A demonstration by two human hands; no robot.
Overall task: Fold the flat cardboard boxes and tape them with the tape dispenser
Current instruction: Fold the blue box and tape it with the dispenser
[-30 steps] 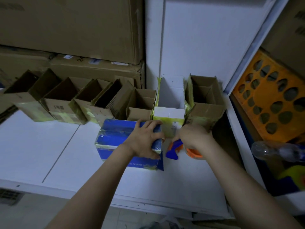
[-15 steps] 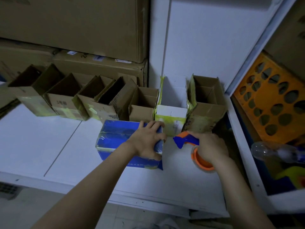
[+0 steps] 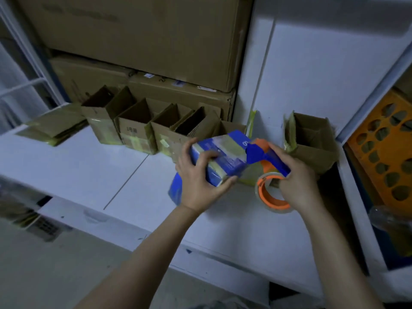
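Two hands meet over the white table (image 3: 89, 170), just right of the middle of the view. The left hand (image 3: 198, 181) grips the blue box (image 3: 223, 157), which is lifted off the table and tilted, its far end higher. The thumb lies on the box's near face and the fingers (image 3: 229, 179) curl round its lower near corner, closed tight on the cardboard. Yellowish tape crosses the box's upper face. A blue flap (image 3: 175, 190) hangs at the box's 7 o'clock, behind the left wrist.

The right hand (image 3: 298, 186) holds the dispenser (image 3: 265, 157) at the box's 3 o'clock. Its fingers wrap the blue handle, with the thumb against the roll (image 3: 272, 197). The dispenser's blue head touches the box's right end. The orange-cored roll hangs below the handle, at the box's 5 o'clock.

A row of open brown boxes (image 3: 133, 130) stands at 10 o'clock from the blue box, and one more (image 3: 312, 141) sits at its 3 o'clock, behind the right hand. Flat cardboard (image 3: 55, 128) lies at 9 o'clock, at the table's far left. Big cartons (image 3: 133, 41) are stacked at 12 o'clock, and an orange crate (image 3: 383, 152) stands at the view's 3 o'clock.
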